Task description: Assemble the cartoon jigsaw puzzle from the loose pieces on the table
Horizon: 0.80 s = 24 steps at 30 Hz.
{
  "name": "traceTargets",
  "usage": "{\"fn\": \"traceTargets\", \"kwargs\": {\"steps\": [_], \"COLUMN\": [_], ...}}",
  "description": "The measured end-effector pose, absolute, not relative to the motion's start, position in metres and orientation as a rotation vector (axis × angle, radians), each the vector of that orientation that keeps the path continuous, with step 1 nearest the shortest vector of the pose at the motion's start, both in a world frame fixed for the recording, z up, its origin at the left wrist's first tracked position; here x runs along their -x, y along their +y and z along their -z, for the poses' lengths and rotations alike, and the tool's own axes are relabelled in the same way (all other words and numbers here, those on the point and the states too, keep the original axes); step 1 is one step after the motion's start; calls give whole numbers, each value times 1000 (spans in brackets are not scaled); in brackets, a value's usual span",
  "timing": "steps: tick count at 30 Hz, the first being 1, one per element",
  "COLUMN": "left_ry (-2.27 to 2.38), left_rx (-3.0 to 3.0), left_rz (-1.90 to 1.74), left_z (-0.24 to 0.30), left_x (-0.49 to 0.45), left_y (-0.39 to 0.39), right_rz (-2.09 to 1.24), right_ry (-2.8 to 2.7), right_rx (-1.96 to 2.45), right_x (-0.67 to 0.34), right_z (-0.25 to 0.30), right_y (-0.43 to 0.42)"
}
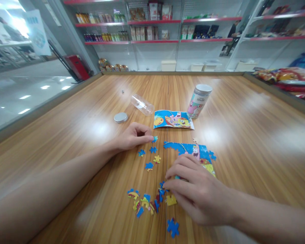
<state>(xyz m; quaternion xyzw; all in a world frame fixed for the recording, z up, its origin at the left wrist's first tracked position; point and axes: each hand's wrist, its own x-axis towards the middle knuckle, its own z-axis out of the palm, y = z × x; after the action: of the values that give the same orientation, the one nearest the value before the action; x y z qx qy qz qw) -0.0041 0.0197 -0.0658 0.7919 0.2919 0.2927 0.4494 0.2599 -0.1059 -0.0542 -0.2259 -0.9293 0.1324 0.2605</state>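
My left hand [136, 135] rests on the wooden table [78, 142], fingers curled, pinching a small blue puzzle piece [155, 138] at its fingertips. My right hand [195, 189] lies over the lower left part of a partly assembled cartoon puzzle [197, 152], fingers pressed down on pieces there. Loose blue and yellow pieces [152, 159] lie between my hands. More loose pieces [144, 201] are heaped near my right hand's fingertips, and a single blue piece [173, 227] lies nearer to me.
A reference picture card [173, 119] lies beyond the puzzle, beside an upright printed can [199, 101]. A clear plastic tube [142, 104] lies on its side, with a round metal lid [120, 117] nearby. Store shelves [155, 30] stand behind; snack bags [287, 79] at right.
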Motion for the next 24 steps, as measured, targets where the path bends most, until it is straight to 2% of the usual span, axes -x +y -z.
{"fn": "traceTargets", "kwargs": {"steps": [3,5,12,24], "left_ry": [1023,1158,1058,881], "left_rx": [-2102,-2228,-2583,-2271], "left_rz": [-1012,-1071,-812,-792], "left_z": [73,75,74,69], "left_x": [0,-3,-5,2], "left_y": [22,24,25,31], "right_rz": [-375,-384,-400,-356], "right_ry": [-2579,-2603,-2648,-2540], "right_rx": [619,621,642,569], "right_x": [-260,-260,-259,-257], "right_z": [51,51,53,53], "right_y": [-108,-109,-107,-107]}}
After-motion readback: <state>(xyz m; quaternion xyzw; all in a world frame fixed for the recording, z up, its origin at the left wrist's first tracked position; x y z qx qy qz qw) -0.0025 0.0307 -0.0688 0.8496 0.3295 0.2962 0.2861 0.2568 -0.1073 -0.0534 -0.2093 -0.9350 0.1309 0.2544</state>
